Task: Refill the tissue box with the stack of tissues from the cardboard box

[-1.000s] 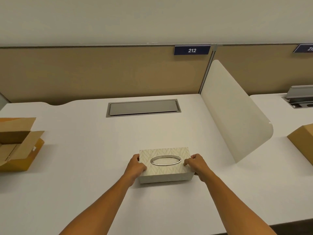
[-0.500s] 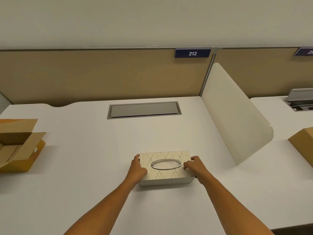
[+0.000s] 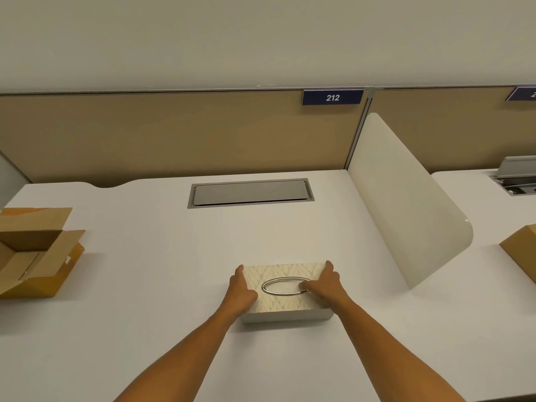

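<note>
Two bare forearms enter from the near edge onto a white desk point(image 3: 145, 329). The tissue box point(image 3: 285, 291), pale with a leaf pattern and a metal oval ring point(image 3: 285, 285) round its top opening, sits flat on the desk near the front, centre-right. The left hand point(image 3: 240, 291) clasps the box's left end, thumb on the top edge and fingers wrapped down the side. The right hand point(image 3: 326, 285) lies on the right part of the lid, fingers spread along the far right corner and thumb touching the ring; it presses on the box rather than closing round it.

At the left edge, well apart from the tissue box, stands the cardboard box point(image 3: 32, 256) with its flaps open; its contents cannot be made out. Mid-desk, a grey cable hatch point(image 3: 251, 192) is set flush in the surface. A cream rounded divider point(image 3: 406, 210) rises at the desk's right side; beyond it a second desk carries another brown box point(image 3: 522, 250), partly cut off. A tan partition point(image 3: 145, 134) backs the desks, bearing a blue plate point(image 3: 332, 97) marked 212, with a plain wall above.

Against the frame half a second earlier, the right hand has moved from the box's right end up onto the lid, and the left hand has shifted further along its end. The box lies in about the same place.
</note>
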Available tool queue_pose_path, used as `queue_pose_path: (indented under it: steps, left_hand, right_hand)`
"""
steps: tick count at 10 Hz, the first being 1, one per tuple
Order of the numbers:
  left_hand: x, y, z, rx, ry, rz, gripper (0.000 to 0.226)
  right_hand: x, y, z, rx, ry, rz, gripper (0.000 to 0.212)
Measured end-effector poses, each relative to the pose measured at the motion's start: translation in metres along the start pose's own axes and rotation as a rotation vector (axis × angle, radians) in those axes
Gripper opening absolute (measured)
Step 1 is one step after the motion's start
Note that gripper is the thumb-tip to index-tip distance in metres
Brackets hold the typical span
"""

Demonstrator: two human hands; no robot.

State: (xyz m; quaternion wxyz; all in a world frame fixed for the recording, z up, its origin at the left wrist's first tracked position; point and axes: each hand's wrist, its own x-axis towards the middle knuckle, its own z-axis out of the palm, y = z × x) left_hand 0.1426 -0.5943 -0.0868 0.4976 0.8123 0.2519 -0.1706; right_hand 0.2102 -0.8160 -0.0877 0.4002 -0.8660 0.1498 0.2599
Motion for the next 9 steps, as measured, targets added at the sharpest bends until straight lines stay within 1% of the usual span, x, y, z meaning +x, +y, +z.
queue_pose_path:
  steps: [2,4,5,6,7,8,9]
  left_hand:
    - [-0.002,0.000,0.000,0.010,-0.017,0.001,0.086]
    - [-0.005,0.001,-0.001,0.020,-0.017,-0.003,0.086]
    - [-0.007,0.002,-0.002,0.029,-0.016,-0.011,0.084]
    - [-0.008,0.007,-0.009,0.023,-0.001,-0.008,0.082]
    - [-0.005,0.012,-0.019,0.051,0.036,0.023,0.081]
    - [-0.002,0.025,-0.041,0.090,0.080,0.075,0.080]
    - [-0.001,0.036,-0.060,0.123,0.129,0.131,0.082]
  right_hand:
    - [-0.002,-0.004,0.007,-0.071,0.041,-0.023,0.121]
    - [-0.004,-0.004,0.014,-0.151,0.104,-0.017,0.121]
    - [-0.004,-0.006,0.014,-0.158,0.092,-0.004,0.121]
    - [-0.005,-0.013,0.012,-0.160,0.082,0.026,0.114]
    - [-0.006,-0.022,0.010,-0.217,0.098,0.011,0.109]
    - [-0.011,-0.046,0.005,-0.263,0.137,-0.049,0.103]
    - [-0.015,-0.067,0.002,-0.261,0.096,-0.171,0.102]
